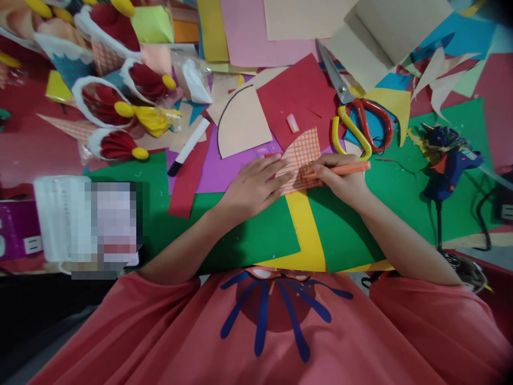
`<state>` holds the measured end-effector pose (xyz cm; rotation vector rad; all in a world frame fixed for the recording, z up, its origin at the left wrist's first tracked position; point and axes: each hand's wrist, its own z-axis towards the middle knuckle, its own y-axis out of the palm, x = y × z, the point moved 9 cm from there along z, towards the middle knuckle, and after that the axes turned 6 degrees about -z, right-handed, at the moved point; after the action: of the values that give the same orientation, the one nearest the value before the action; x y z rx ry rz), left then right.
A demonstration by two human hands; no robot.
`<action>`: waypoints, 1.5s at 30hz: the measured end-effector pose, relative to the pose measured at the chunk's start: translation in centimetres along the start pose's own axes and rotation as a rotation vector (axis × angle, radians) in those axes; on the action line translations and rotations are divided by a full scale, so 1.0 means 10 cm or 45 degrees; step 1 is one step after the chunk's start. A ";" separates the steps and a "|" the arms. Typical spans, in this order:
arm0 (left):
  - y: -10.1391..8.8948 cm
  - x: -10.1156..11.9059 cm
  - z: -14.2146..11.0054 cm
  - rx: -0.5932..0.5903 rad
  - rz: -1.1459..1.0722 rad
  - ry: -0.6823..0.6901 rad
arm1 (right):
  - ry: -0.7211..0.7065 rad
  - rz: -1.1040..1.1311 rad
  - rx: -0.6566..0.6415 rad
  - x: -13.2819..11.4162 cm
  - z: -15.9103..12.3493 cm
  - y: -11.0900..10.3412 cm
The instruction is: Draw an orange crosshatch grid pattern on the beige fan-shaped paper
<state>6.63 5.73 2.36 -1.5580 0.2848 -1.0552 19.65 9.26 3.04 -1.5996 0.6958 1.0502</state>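
A fan-shaped piece of peach paper (306, 147) lies in front of me, partly covered in a grid of orange lines. My left hand (256, 182) rests flat on its left side with the fingers stretched out. In my right hand (340, 174) is an orange marker (352, 168), its tip on the paper's lower part. Just beyond lies a pinkish marker cap (293, 123) on a red sheet (296, 91). Another peach fan-shaped piece (245, 125) with a black curved edge sits to the upper left.
Scissors (352, 107) with red and yellow handles lie beyond my right hand. At the right is a blue glue gun (452, 166) with its cord. Several paper cones (104, 101) crowd the upper left. A white marker with a black cap (189, 146) lies left of the fan-shaped pieces.
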 end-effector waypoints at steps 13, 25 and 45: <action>0.00 0.01 -0.01 0.035 0.022 0.038 | -0.031 0.017 -0.064 -0.06 0.01 0.04; -0.01 0.02 -0.01 0.032 0.050 0.047 | 0.016 0.083 -0.084 -0.03 0.02 0.04; -0.01 0.12 -0.03 0.088 0.031 0.198 | -0.113 0.051 0.173 -0.02 -0.06 -0.16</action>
<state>7.02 4.70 3.01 -1.4100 0.3689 -1.1574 21.12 9.08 3.98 -1.4193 0.7267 1.0734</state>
